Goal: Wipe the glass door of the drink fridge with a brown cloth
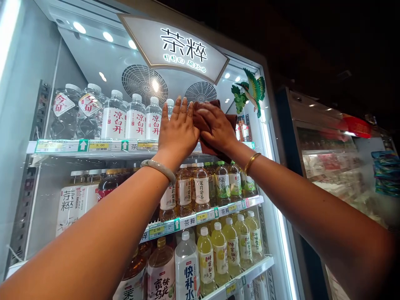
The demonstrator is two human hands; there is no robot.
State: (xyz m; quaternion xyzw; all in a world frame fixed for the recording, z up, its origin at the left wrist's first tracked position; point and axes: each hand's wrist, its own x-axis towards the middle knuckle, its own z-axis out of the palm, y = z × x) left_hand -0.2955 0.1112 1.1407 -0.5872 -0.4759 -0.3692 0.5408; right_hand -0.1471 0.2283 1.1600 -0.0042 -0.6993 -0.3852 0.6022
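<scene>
My left hand (179,130), with a pale bangle at the wrist, is stretched out flat with its fingers up, seemingly against the glass front of a drinks fridge. Beside it, my right hand (218,127) presses a folded brown cloth (210,149) to the same glass, its fingers bent over the fabric. The two thumbs nearly meet. Behind the hands, clear water bottles (117,116) line the top shelf, partly hidden by my fingers. My forearms cover parts of the lower shelves.
A lit sign (187,50) spans the fridge top, and a bird decoration (254,93) sits at its upper right. Tea bottles (201,187) and yellow drinks (221,250) fill lower shelves. Another fridge (325,146) stands to the right, near blue-green packages (386,173).
</scene>
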